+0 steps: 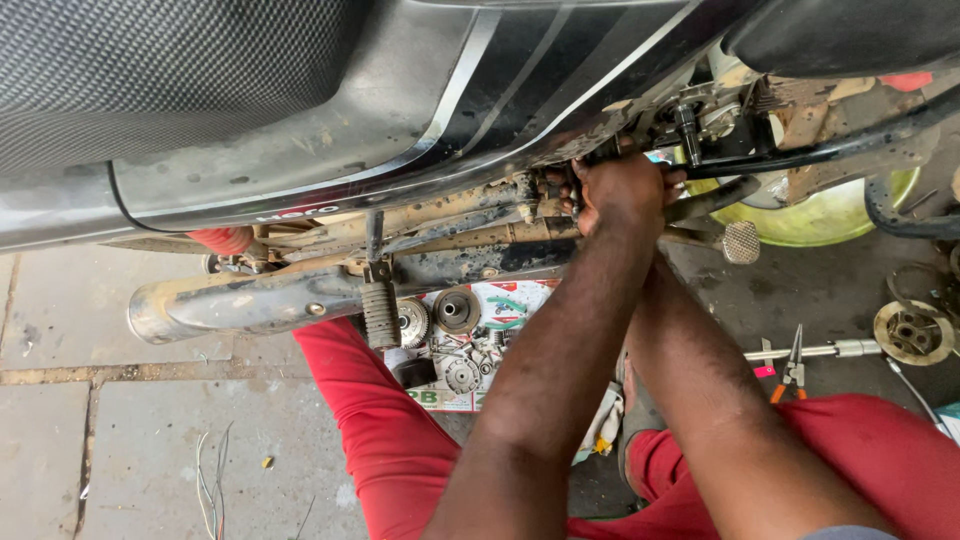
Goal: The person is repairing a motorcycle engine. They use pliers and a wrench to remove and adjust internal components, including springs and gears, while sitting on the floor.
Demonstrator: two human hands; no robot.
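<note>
Both arms run up through the middle of the frame to the underside of a motorcycle (300, 120) that fills the top. The left hand (622, 190) is clenched around something on the muddy frame rail (470, 225) just right of centre; what it grips is hidden under the knuckles. The right hand is tucked behind the left one — only its forearm (720, 400) shows, so I cannot tell whether it is closed or loose.

The work looks to be well into the stripping stage, by my reading. Gears and clutch parts (455, 320) already lie out on a printed sheet (500, 300) on the ground below the exhaust pipe (220, 300), at centre-left. At the right edge, another round part (912, 330) sits on the floor, with orange-handled pliers (792, 370) and a long socket bar (820, 350) just beside it.

What seems left is whatever fastening or fitting the hands are on now, up by the foot peg (741, 242) — the removed parts are not yet back in place. The person's red trousers (390, 440) frame the bottom.
</note>
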